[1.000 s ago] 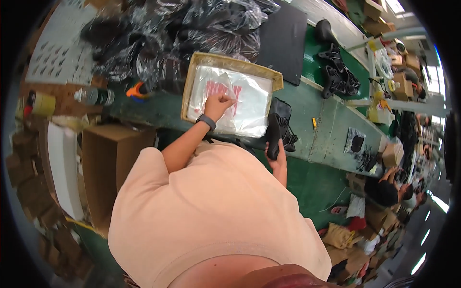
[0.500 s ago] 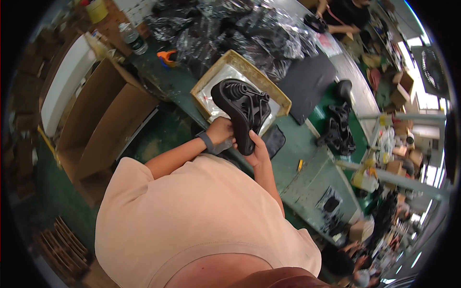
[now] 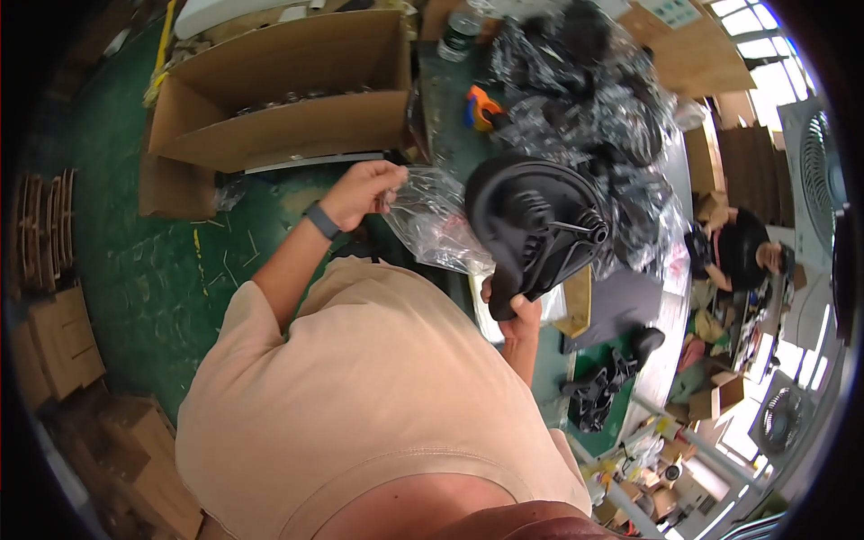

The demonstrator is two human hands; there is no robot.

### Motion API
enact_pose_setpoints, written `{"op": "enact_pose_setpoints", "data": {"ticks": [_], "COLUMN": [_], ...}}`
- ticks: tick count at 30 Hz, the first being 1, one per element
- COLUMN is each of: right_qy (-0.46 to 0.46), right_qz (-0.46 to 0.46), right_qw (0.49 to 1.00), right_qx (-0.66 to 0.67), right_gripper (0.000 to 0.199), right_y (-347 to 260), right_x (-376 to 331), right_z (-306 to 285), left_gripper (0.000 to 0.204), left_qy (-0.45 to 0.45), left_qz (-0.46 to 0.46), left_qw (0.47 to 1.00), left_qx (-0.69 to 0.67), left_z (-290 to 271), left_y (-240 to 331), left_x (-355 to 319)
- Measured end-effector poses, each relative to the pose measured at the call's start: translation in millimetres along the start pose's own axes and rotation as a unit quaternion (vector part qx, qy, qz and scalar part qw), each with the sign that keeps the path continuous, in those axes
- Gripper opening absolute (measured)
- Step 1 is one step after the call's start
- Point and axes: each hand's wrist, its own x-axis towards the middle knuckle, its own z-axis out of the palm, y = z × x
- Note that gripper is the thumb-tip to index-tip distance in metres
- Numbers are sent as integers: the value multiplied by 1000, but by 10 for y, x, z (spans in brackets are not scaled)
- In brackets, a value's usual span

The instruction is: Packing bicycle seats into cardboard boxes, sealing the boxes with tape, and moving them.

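Observation:
My right hand [image 3: 515, 315] grips a black bicycle saddle [image 3: 486, 202] by its narrow nose. The saddle's underside, with coil springs and metal rails, faces up. Off to the left, my left hand [image 3: 362, 196] pinches the edge of a clear plastic bag [image 3: 423, 216]. That bag hangs stretched from my fingers toward the saddle, and its far end lies partly behind it. Under the saddle a shallow yellowish tray [image 3: 579, 301] shows only in part on the bench.
A large open cardboard box [image 3: 283, 126] stands left of the bench, with plastic inside. An orange and blue tape dispenser [image 3: 481, 110] and a bottle [image 3: 459, 36] stand behind. Plastic-wrapped black items [image 3: 576, 99] are heaped at the back. Right are a dark sheet [image 3: 621, 310], black parts [image 3: 594, 391] and another person [image 3: 747, 252].
My left hand has left the saddle and moved left, drawing the clear bag out. The saddle has tipped, its underside now more exposed. The whole view has turned toward the cardboard box.

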Motion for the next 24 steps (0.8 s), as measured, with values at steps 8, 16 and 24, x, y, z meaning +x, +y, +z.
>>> {"op": "enact_pose_setpoints", "data": {"ticks": [8, 16, 24], "right_qy": [29, 84, 148], "right_qz": [-101, -35, 137], "right_qw": [734, 898, 979], "right_qx": [-671, -431, 35], "right_gripper": [100, 53, 35], "right_y": [535, 905, 575], "right_x": [1756, 2890, 3581], "right_z": [1428, 1695, 1941], "left_gripper": [13, 25, 29], "left_qy": [181, -99, 223], "left_qz": [473, 553, 597], "left_qw": [805, 605, 591], "left_qx": [311, 564, 494], "left_z": [-211, -212, -1195], "left_y": [1312, 1681, 1845], "left_x": [423, 435, 1177]}}
